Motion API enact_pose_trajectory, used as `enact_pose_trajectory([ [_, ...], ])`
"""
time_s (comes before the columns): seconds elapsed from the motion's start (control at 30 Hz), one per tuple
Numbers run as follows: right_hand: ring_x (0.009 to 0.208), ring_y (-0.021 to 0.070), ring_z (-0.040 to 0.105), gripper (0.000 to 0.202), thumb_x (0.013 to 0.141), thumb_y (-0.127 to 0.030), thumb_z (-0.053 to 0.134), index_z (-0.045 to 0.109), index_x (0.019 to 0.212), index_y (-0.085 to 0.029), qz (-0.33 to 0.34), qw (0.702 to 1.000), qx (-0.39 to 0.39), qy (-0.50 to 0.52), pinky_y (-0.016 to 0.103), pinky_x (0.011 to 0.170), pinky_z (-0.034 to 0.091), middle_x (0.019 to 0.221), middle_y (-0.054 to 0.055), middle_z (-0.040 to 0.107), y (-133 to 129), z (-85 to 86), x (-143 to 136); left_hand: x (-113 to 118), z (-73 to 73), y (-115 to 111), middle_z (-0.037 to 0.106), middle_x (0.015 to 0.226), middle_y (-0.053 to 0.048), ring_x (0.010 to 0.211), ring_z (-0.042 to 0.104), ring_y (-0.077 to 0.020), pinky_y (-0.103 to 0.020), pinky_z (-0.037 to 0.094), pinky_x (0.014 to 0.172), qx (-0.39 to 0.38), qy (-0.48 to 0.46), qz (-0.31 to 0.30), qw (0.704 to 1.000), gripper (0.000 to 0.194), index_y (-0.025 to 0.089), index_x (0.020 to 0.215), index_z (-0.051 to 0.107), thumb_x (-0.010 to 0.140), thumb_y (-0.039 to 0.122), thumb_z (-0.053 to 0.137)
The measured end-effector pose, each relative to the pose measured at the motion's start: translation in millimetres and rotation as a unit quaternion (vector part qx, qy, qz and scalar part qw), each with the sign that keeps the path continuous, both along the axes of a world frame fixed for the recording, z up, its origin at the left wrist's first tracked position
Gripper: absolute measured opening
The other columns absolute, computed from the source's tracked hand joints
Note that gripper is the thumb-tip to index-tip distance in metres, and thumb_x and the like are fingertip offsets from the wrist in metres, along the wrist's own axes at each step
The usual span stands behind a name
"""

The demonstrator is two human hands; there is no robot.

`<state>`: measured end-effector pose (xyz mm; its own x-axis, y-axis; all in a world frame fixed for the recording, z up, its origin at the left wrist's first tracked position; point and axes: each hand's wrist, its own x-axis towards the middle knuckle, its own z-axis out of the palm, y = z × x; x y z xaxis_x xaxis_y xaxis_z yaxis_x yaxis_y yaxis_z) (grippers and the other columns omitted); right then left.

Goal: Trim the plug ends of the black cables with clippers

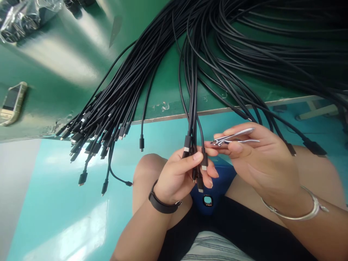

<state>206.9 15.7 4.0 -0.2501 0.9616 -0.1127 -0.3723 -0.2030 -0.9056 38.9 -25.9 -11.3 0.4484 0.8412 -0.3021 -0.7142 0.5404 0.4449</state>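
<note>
Just off the near edge of the worktop (163, 92), I have my left hand (181, 170) grasping black cables (193, 83), their connectors (204, 159) pointing away from it; my right hand's (261, 163) fingers pinch a nail clipper (236, 135), lengthwise along that edge, nose toward the cables.

Count: two hands, one left (174, 177) and one right (261, 159); one nail clipper (236, 136); one wristband (163, 205); one bangle (315, 208); one green table (59, 72); one handheld device (13, 103); one blue seat (198, 199); at least one clear plastic bag (40, 11). Black cables (136, 69): dozens, overlapping, exact number not resolvable. Plugs: at least four at the left hand (187, 141), one hanging singly (141, 144), at least two beside the right hand (314, 146), the left-side cluster (95, 148) too dense to tally.
</note>
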Motion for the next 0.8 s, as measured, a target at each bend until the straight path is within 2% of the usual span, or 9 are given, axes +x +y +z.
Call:
enact_pose_trajectory([
  [0.17,0.089,0.0216,0.076,0.005,0.087,-0.027,0.075,0.074,0.091,-0.027,0.009,0.999,-0.030,0.007,0.035,0.080,0.064,0.085,0.000,0.073,-1.1,2.4,3.2,0.7,0.4,3.4,0.079,0.086,-0.010,0.067,0.075,-0.0181,-0.019,0.058,0.055,-0.011,-0.011,-0.041,0.999,0.024,0.012,0.093,0.076,0.085,0.035,0.077],
  [0.33,0.084,0.0197,0.075,0.008,0.088,-0.030,0.074,0.072,0.096,-0.029,0.045,0.997,-0.053,-0.017,0.032,0.073,0.065,0.090,0.001,0.075,-4.1,-2.5,3.8,8.7,1.8,1.4,0.079,0.091,-0.011,0.069,0.076,-0.0186,-0.017,0.056,0.053,0.006,0.143,0.007,0.990,0.030,0.012,0.102,0.074,0.085,0.037,0.077],
  [0.4,0.076,0.0186,0.073,0.011,0.088,-0.032,0.074,0.071,0.098,-0.028,0.048,0.997,-0.065,-0.021,0.031,0.066,0.065,0.089,0.002,0.075,-4.6,-4.0,2.8,11.2,2.0,-0.4,0.079,0.089,-0.011,0.069,0.076,-0.0187,-0.018,0.056,0.054,0.016,0.205,0.023,0.978,0.030,0.012,0.103,0.072,0.086,0.036,0.077],
  [0.47,0.075,0.0183,0.073,0.015,0.086,-0.034,0.076,0.070,0.097,-0.025,0.044,0.996,-0.078,-0.028,0.031,0.067,0.065,0.088,0.003,0.074,-4.6,-4.6,1.5,12.5,2.1,-1.6,0.079,0.089,-0.011,0.069,0.076,-0.0186,-0.018,0.057,0.055,0.022,0.238,0.029,0.971,0.031,0.012,0.104,0.070,0.086,0.036,0.077],
  [0.6,0.082,0.0198,0.074,0.018,0.085,-0.035,0.077,0.069,0.097,-0.024,0.029,0.995,-0.086,-0.049,0.030,0.070,0.066,0.085,0.003,0.073,-3.5,-4.5,-0.7,13.1,2.4,-1.7,0.078,0.084,-0.008,0.067,0.075,-0.0162,-0.016,0.056,0.055,0.031,0.241,0.037,0.969,0.028,0.011,0.101,0.069,0.087,0.034,0.077],
  [0.7,0.070,0.0182,0.073,0.017,0.085,-0.035,0.077,0.069,0.096,-0.025,0.039,0.996,-0.079,-0.027,0.029,0.057,0.065,0.081,0.001,0.072,-2.6,-5.0,-1.7,13.3,3.3,-0.6,0.077,0.080,-0.006,0.066,0.074,-0.0147,-0.016,0.056,0.054,0.029,0.236,0.040,0.970,0.024,0.012,0.098,0.068,0.087,0.032,0.076],
  [0.8,0.069,0.0178,0.073,0.016,0.085,-0.035,0.077,0.070,0.095,-0.025,0.037,0.996,-0.070,-0.036,0.030,0.058,0.065,0.079,0.000,0.071,-2.5,-6.8,-1.8,13.9,4.8,0.3,0.076,0.076,-0.005,0.063,0.073,-0.0140,-0.016,0.056,0.054,0.025,0.236,0.041,0.971,0.023,0.012,0.096,0.068,0.087,0.031,0.076],
])
